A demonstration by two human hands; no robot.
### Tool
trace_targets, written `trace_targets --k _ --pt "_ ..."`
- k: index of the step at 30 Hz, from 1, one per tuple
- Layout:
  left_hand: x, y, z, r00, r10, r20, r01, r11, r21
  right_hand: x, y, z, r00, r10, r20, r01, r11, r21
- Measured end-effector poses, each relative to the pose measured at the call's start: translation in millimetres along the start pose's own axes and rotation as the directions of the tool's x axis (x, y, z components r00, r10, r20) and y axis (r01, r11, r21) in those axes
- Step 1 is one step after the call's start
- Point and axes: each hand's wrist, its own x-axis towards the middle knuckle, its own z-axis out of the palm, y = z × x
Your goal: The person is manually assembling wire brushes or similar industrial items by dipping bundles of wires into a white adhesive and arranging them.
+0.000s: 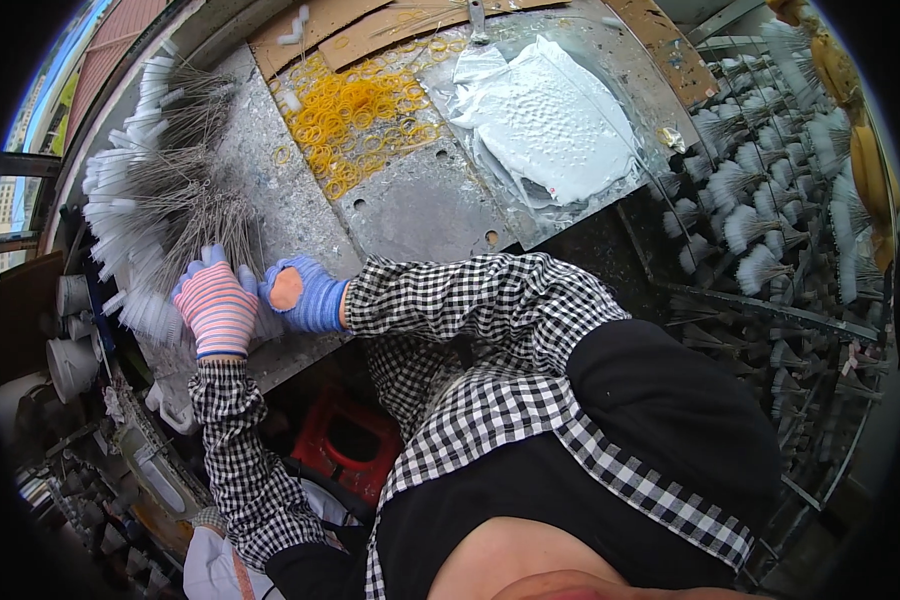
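Note:
A long heap of wire-stemmed brushes with pale, translucent bristle ends lies along the left side of the work table. My left hand, in a pink-striped glove with blue fingertips, is closed over the near end of this heap, on the thin wire stems. Right beside it is my right hand, in a blue knitted glove with a hole over its back. Its fingers are curled toward the left hand, and whatever they hold is hidden. Pale bristles show between and just below the two hands.
Yellow rings lie scattered on a metal plate beyond my hands. To their right, thick white paste covers a board, with a scraper at its far edge. Racks of brushes fill the right. A red stool stands below the table.

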Motion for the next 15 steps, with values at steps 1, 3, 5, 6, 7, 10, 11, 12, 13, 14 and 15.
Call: trace_targets --k 1,3,5,6,7,10,11,12,13,14,15 --pt "-3 11 -6 1.0 -0.004 0.008 0.004 1.0 0.0 -2 0 9 0.999 -0.024 0.024 0.025 0.999 -0.046" --pt "3 51 -25 0.999 -0.026 -0.043 0.022 0.995 -0.095 -15 17 16 0.995 0.038 -0.088 -0.044 0.996 -0.077" --pt "-1 51 -19 0.99 -0.136 -0.038 0.132 0.987 -0.088 -20 6 16 0.983 0.001 -0.186 -0.014 0.998 -0.069" --pt "4 57 -14 0.989 -0.141 -0.037 0.136 0.984 -0.115 -25 11 18 0.973 -0.053 -0.225 0.022 0.99 -0.139" --pt "-15 39 -8 0.977 -0.214 -0.01 0.211 0.971 -0.113 -27 -7 23 0.97 -0.115 -0.214 0.095 0.99 -0.101" --pt "-18 53 33 0.972 -0.194 -0.132 0.164 0.964 -0.211 -46 16 23 0.962 -0.216 -0.167 0.193 0.971 -0.144" --pt "-30 46 47 0.951 -0.202 -0.233 0.146 0.96 -0.238 -52 13 10 0.947 -0.271 -0.174 0.254 0.96 -0.116" --pt "-40 45 53 0.937 -0.194 -0.292 0.135 0.968 -0.209 -58 13 -13 0.962 -0.272 0.012 0.272 0.956 -0.108" --pt "-47 46 57 0.906 -0.157 -0.392 0.064 0.968 -0.241 -62 22 -25 0.967 -0.252 0.028 0.253 0.964 -0.076" --pt "-54 49 66 0.861 -0.176 -0.476 0.055 0.965 -0.257 -61 28 -39 0.975 -0.222 0.009 0.222 0.974 -0.046" --pt "-59 48 87 0.791 -0.213 -0.573 0.064 0.961 -0.268 -55 28 -56 0.961 -0.266 -0.074 0.267 0.964 -0.002"
